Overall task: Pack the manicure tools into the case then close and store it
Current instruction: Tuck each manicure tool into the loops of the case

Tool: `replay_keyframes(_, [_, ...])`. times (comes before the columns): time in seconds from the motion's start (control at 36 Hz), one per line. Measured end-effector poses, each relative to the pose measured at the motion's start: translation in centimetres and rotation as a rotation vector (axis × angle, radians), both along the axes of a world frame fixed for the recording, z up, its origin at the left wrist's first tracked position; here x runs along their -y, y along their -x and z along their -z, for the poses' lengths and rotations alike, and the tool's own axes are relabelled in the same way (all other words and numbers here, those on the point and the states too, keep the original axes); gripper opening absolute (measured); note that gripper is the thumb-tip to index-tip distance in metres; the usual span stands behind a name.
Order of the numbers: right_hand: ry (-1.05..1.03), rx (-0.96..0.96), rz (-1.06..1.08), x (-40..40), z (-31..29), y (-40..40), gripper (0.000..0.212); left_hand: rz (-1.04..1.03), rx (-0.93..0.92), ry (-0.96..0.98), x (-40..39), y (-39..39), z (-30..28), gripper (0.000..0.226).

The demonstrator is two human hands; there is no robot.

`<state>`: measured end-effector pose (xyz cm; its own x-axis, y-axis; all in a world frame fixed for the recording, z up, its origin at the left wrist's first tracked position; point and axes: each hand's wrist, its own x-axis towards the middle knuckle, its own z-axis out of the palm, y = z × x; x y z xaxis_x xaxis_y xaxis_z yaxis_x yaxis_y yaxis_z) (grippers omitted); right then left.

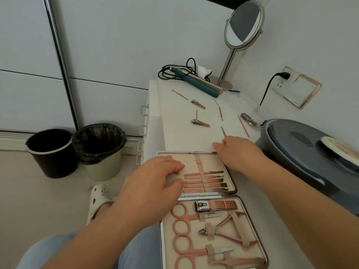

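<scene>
The open case [213,230] lies at the worktop's [180,136] near edge; the left hand [155,183] rests relaxed on its far half, the right hand [236,152] pinches a thin tool [223,132] just beyond it. No writing is readable.

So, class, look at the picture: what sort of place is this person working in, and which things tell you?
Probably a bedroom or dressing corner at home. A round silver stand mirror and a teal corded hair straightener sit on the white drawer unit, with two small waste bins on the floor beside it.
</scene>
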<state>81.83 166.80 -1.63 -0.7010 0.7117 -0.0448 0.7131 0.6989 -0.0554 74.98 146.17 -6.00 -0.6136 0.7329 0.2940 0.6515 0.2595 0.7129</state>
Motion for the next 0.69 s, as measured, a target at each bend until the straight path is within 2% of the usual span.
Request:
replay_keyframes(0.19, [-0.064,-0.027,0.016,-0.1,-1.2,0.8,0.027,0.002,-0.003,0.001,0.0,-0.1,-0.1,0.035])
replay_keyframes(0.36, [-0.136,0.115,0.074,-0.8,-1.9,2.6,0.006,-0.002,-0.017,0.005,0.0,-0.1,-0.1,0.035])
replay_keyframes(0.69, [-0.306,0.18,0.048,-1.2,-1.4,3.2,0.006,-0.008,-0.051,-0.012,-0.1,-0.1,0.3,0.033])
